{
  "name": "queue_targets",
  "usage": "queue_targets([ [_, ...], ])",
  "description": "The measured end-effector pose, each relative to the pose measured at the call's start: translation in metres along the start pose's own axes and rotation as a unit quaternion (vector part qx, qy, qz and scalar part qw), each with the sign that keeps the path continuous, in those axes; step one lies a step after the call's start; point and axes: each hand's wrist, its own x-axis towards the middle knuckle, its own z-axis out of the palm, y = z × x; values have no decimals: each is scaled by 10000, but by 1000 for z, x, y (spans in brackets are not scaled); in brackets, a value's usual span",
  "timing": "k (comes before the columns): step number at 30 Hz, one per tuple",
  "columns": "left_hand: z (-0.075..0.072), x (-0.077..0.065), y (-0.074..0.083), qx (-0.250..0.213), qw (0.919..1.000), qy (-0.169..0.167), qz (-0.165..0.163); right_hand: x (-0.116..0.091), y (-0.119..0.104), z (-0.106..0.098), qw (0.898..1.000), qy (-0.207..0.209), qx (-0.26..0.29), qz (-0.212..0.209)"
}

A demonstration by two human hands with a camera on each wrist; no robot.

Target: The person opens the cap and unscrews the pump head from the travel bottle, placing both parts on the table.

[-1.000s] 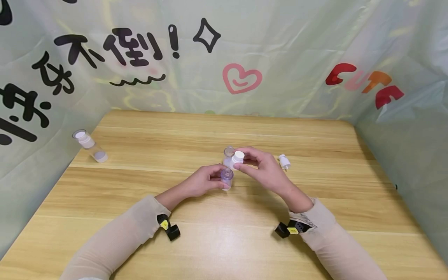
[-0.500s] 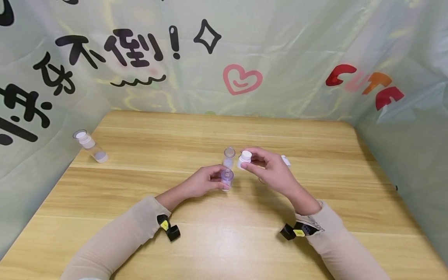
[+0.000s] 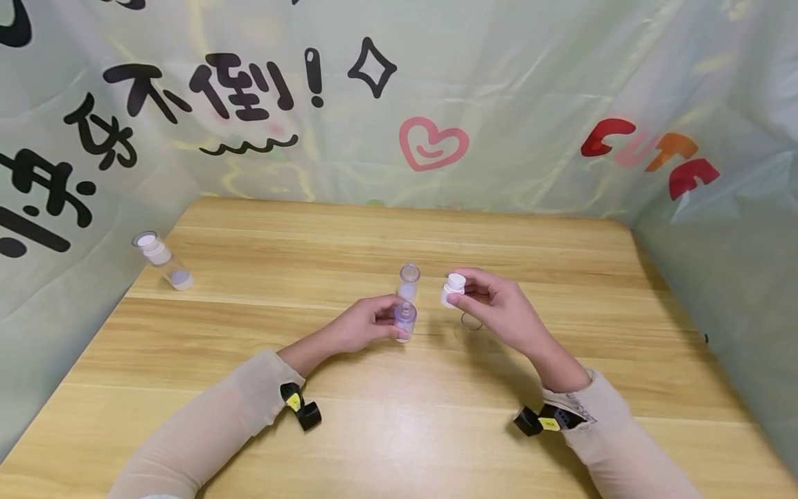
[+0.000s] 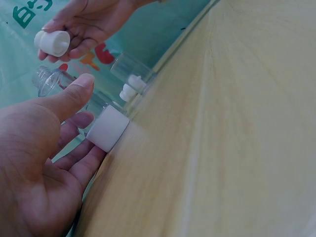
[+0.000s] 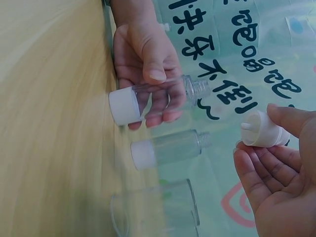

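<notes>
Plain white is shown on a pump top (image 5: pixel 266 131). The same white is repeated at the bases of a clear bottle (image 5: pixel 147 101) and a 2nd clear bottle (image 5: pixel 174 149). Pale tan grain is borne by the table (image 3: pixel 399 423). Beige sleeves (image 3: pixel 208 416) are matched with black, yellow-labelled wrist cameras (image 3: pixel 308 416). The grey-green backdrop (image 3: pixel 524 76) is printed with black characters (image 3: pixel 249 97), a pink heart (image 3: pixel 430 152) and red, pink and orange letters (image 3: pixel 676 144).

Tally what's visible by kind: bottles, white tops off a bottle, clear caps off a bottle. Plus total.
Bottles: 3 (held bottle, middle bottle, far-left bottle)
White tops off a bottle: 2 (held top, lying top)
Clear caps off a bottle: 1 (loose clear cap)
Total: 6
</notes>
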Motion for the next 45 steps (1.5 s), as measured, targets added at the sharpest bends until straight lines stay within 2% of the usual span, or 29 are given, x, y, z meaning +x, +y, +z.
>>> queue_targets([
  [23,0,0,3,-22,9999,36,-114,-18,19,-31,9977,96,-429,512],
  [45,1,1,1,-77,9999,1,-115,-30,48,-64,9868,-461,-652,1410],
])
